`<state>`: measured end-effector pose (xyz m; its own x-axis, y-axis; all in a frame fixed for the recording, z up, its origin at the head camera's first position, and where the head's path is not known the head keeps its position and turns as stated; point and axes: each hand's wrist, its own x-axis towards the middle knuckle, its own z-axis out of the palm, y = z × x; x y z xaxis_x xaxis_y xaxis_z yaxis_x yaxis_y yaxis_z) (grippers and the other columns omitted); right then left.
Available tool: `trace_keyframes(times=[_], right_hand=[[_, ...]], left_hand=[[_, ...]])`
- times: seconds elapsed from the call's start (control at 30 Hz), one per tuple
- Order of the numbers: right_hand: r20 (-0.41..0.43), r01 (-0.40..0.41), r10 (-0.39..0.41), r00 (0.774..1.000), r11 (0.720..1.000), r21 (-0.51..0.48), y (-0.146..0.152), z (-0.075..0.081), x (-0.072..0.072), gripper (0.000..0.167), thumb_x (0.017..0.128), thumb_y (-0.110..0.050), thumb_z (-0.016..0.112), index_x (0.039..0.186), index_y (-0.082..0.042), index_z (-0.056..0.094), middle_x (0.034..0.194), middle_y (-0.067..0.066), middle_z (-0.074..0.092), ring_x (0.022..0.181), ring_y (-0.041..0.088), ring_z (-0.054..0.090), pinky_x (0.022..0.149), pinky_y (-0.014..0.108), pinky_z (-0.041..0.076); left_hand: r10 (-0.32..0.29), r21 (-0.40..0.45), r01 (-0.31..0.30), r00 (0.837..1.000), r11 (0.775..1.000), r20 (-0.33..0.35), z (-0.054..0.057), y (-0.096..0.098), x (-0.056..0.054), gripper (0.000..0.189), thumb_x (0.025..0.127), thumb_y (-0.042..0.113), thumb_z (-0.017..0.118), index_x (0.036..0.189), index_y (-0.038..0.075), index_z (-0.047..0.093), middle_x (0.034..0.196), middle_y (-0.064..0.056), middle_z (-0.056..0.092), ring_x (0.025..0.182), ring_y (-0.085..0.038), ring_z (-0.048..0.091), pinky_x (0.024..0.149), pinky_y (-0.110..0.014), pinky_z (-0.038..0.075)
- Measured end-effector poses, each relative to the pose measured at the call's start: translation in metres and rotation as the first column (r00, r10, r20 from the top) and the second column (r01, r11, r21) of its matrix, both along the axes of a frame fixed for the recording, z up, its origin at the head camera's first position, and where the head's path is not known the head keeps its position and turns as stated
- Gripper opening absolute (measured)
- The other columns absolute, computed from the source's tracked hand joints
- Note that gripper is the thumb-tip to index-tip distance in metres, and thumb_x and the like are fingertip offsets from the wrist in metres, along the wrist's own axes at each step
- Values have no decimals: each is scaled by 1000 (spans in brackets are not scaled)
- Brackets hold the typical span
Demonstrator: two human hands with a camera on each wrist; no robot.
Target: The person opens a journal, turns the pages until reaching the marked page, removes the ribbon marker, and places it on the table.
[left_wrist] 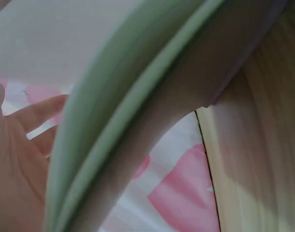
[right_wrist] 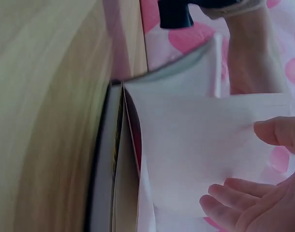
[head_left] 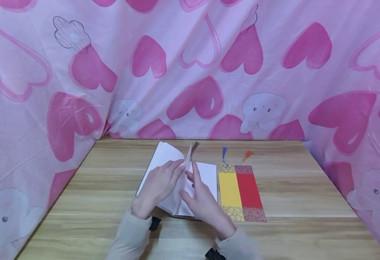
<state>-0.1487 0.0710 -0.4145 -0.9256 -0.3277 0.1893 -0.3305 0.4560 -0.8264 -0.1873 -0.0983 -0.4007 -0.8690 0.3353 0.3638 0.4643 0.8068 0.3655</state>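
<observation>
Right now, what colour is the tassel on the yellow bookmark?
Blue; the tassel on the yellow bookmark shows best in the head view.

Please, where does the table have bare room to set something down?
The table looks bare from the notebook to the left edge, and from the red bookmark to the right edge. Its middle is crowded: left hand and right hand are at the notebook, and the yellow bookmark lies between notebook and red bookmark.

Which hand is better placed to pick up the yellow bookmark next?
Likely the right hand: it is over the right side of the open notebook, nearer the yellow bookmark. The left hand is on the opposite side and would probably have to reach across.
</observation>
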Motion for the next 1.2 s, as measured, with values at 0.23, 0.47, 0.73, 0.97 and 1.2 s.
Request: trace_keyframes(times=[0.23, 0.47, 0.73, 0.97, 1.2], right_hand=[[14, -98, 97, 995, 995, 34, -4, -1, 5, 84, 96, -20, 61, 158, -17, 5, 147, 11, 45, 132, 25, 45, 105, 49, 40], [-9, -347, 366, 930, 889, 298, -2, -2, 10, 58, 96, -21, 61, 149, -11, 39, 152, 4, 40, 136, 16, 39, 110, 39, 34], [25, -425, 460, 887, 795, 434, -2, 0, 16, 55, 97, -24, 62, 149, -18, 43, 152, 0, 40, 133, 10, 42, 108, 33, 37], [40, -449, 486, 873, 771, 451, 2, 3, 14, 52, 97, -23, 63, 146, -20, 47, 149, -2, 44, 132, 10, 44, 107, 33, 39], [168, -432, 399, 901, 801, 414, 18, 11, 8, 51, 93, -35, 67, 140, -20, 54, 136, -6, 56, 120, 11, 54, 101, 37, 45]], left_hand=[[-79, 95, 91, 990, 991, -120, 12, 2, 4, 31, 99, 22, 57, 128, 13, 65, 125, -4, 62, 105, -22, 65, 82, -43, 54], [-147, 42, 156, 975, 987, -165, 19, 3, 11, 25, 97, 16, 62, 120, 11, 69, 121, -7, 66, 111, -24, 63, 91, -43, 51], [-203, -80, 190, 958, 978, -202, 23, 6, 16, 23, 92, 14, 66, 113, 7, 71, 112, -10, 69, 110, -28, 62, 102, -45, 43], [-193, -177, 169, 973, 969, -128, 22, 4, 17, 28, 93, 17, 66, 118, 5, 69, 113, -11, 69, 117, -28, 60, 109, -50, 33], [-62, -251, 71, 997, 965, 44, 16, -2, 16, 32, 94, 23, 65, 121, 6, 68, 116, -13, 68, 115, -32, 59, 106, -56, 34]])
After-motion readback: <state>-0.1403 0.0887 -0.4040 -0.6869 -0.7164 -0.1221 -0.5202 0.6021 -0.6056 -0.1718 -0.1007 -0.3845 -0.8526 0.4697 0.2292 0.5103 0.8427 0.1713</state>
